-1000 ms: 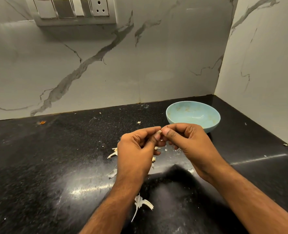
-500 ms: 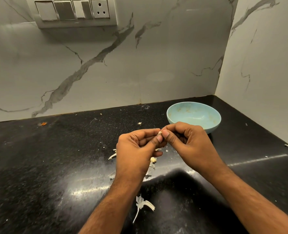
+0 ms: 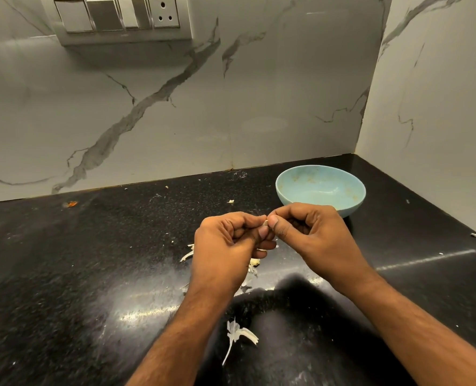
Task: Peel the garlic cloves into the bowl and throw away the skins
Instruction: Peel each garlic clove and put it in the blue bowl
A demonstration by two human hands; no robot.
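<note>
Black counter (image 3: 64, 274): left hand (image 3: 225, 246), right hand (image 3: 315, 238) curled, both grips pinching garlic clove (image 3: 265, 223).

Glossy black countertop (image 3: 64, 274), grey-veined marble walls (image 3: 231, 107), switch panel (image 3: 119, 18)

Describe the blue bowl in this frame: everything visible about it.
The bowl is light blue, round and shallow, matte, perhaps plastic or melamine. It stands upright on the black countertop near the corner of the marble walls. Inside are faint yellowish smears but no peeled cloves that I can see. The right hand covers part of its near rim in the view; whether it touches the bowl cannot be told.
</note>
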